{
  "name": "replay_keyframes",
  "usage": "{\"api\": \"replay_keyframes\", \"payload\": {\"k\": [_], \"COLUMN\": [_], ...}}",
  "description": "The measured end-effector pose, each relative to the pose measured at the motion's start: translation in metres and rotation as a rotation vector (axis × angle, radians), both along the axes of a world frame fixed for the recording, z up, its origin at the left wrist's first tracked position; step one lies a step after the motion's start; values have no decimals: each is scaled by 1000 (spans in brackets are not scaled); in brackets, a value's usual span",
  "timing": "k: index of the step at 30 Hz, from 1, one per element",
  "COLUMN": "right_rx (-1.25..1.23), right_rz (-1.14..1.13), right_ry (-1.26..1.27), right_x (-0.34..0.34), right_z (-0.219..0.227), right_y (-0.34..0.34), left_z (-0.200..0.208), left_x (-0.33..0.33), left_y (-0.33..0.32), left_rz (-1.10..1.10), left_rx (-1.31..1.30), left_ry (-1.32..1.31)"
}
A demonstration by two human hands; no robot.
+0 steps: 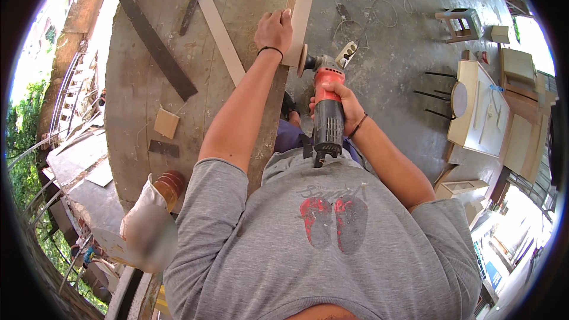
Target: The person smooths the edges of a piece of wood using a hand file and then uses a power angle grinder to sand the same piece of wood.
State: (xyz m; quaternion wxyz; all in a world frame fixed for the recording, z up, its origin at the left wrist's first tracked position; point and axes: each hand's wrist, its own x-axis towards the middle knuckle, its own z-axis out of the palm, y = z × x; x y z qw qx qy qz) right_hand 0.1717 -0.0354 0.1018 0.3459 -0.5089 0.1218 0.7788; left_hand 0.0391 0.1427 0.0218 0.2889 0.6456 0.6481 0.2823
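Note:
My right hand (pixel 345 108) is wrapped round the body of a red and black angle grinder (pixel 329 92). The round sanding disc (pixel 302 61) on its head stands upright against, or very near, the close end of a long pale board (pixel 303 15); I cannot tell if they touch. My left hand (pixel 274 31) is closed over the left edge of this board, a little beyond the disc, with its fingertips partly hidden. The board lies along the right edge of a worn wooden worktable (pixel 219 104).
Dark strips (pixel 155 41) and a pale strip (pixel 216 24) lie on the table, with a small wood block (pixel 166 123). An amber container (pixel 170 184) stands at its near left corner. On the floor are a power strip (pixel 347 54), loose cables, a stool (pixel 462 25) and a white-topped panel (pixel 483 109).

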Motion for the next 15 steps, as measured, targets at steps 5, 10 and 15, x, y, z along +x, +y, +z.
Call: {"api": "replay_keyframes", "payload": {"k": [5,10,15], "right_rx": [10,14,20], "right_rz": [-6,1,1], "right_ry": [12,-19,-10], "right_x": [-4,-6,-6], "right_z": [6,7,8], "right_y": [2,3,4], "left_z": [-3,2,0], "left_x": [0,0,0], "left_y": [1,-1,-1], "left_rz": [1,8,9], "left_rx": [13,5,12], "left_ry": [-10,-15,-8]}}
